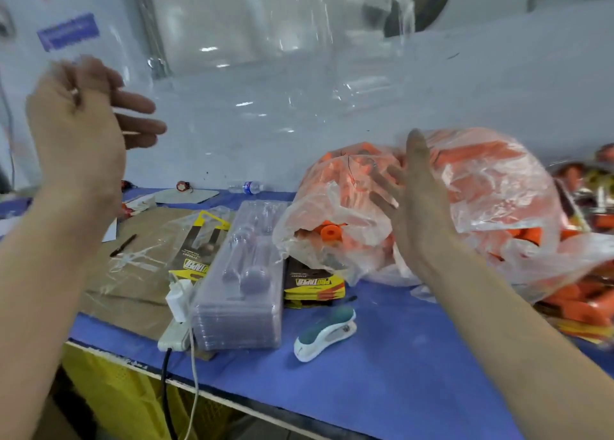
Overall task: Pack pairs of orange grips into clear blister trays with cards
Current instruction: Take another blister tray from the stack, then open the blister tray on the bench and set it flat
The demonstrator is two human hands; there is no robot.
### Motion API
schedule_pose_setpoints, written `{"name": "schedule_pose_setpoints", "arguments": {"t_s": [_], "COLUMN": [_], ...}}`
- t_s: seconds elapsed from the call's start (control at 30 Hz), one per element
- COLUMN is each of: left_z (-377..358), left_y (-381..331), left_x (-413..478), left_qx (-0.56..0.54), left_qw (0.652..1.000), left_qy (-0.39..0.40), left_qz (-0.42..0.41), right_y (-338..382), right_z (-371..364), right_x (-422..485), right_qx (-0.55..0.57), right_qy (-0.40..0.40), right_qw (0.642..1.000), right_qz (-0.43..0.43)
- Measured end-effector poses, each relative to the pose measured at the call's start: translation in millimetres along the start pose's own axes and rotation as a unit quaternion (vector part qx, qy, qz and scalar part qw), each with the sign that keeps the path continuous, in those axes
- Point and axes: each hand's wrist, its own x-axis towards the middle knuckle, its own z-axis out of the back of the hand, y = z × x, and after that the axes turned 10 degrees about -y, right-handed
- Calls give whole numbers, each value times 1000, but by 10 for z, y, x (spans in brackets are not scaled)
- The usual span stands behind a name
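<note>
My left hand [79,123] is raised at the upper left and pinches the edge of a big clear plastic bag [265,74], which hangs blurred across the top of the view. My right hand [418,207] is held up with its fingers spread, holding nothing, in front of a thin plastic bag full of orange grips [481,180]. One orange grip [329,233] pokes out at that bag's opening. A stack of clear blister trays [246,280] lies on the table centre. Yellow-and-black cards [312,285] lie under the grip bag's edge, and another card [199,240] sits left of the trays.
A white-and-teal hand tool [327,336] lies on the blue table cover [382,389] near the front. A power strip with a white charger [176,326] sits by the trays. Brown cardboard [149,220], a water bottle [247,187], and packed orange items [594,187] at far right.
</note>
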Motion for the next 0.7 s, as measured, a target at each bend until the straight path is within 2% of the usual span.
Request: {"name": "schedule_pose_setpoints", "arguments": {"t_s": [0.03,0.1,0.17,0.23,0.33,0.47,0.57,0.63,0.7], "left_z": [-53,-216,-404,-546,-722,-792,-693,-608,-475], "left_y": [94,356,580,762,963,1155,1190,1229,1292], "left_x": [-142,-529,-982,-1317,-1795,-2208,-2267,-2214,-2098], "left_qx": [-15,-19,-25,-29,-43,-10,-25,-47,-63], "left_qw": [999,989,973,961,928,923,924,924,923], "left_qy": [24,85,130,159,221,236,228,215,204], "left_qz": [33,123,189,224,296,302,305,314,320], "right_y": [153,393,313,184,23,-115,-243,-338,-398], "right_z": [118,447,854,1290,1816,2315,2457,2418,2304], "right_x": [77,130,50,-71,-336,-501,-571,-589,-562], "right_qx": [59,96,70,52,104,127,101,109,155], "right_qy": [-10,-62,-120,-162,-194,-246,-282,-270,-226], "right_qw": [998,993,990,982,963,953,938,931,933], "right_qz": [-27,-31,-31,-75,-153,-123,-174,-221,-232]}}
